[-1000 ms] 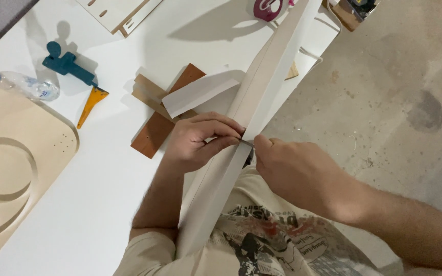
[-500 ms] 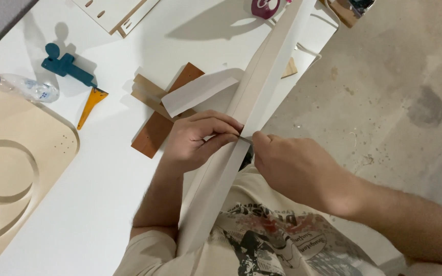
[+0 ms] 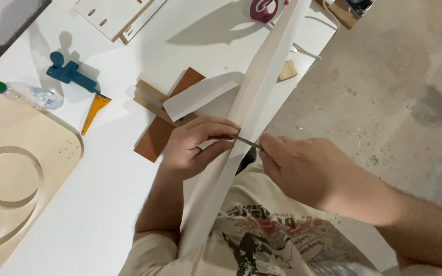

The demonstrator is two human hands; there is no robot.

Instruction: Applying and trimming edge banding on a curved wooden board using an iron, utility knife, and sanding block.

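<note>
Little has moved since the earlier frame: both hands stay at the same spot on the long white strip (image 3: 262, 87), which runs from the counter's (image 3: 103, 204) far edge down to the person's chest. Left hand (image 3: 195, 145) is closed around the strip's edge. Right hand (image 3: 303, 171) pinches a thin metal tool (image 3: 247, 142) whose tip meets the strip. Nearby lie brown wood pieces (image 3: 157, 138), an orange scraper (image 3: 94, 110), a blue tool (image 3: 70, 73) and a bottle (image 3: 26, 94).

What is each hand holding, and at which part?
Left hand grips the long white board at its edge. Right hand pinches one end of a thin tool.
</note>
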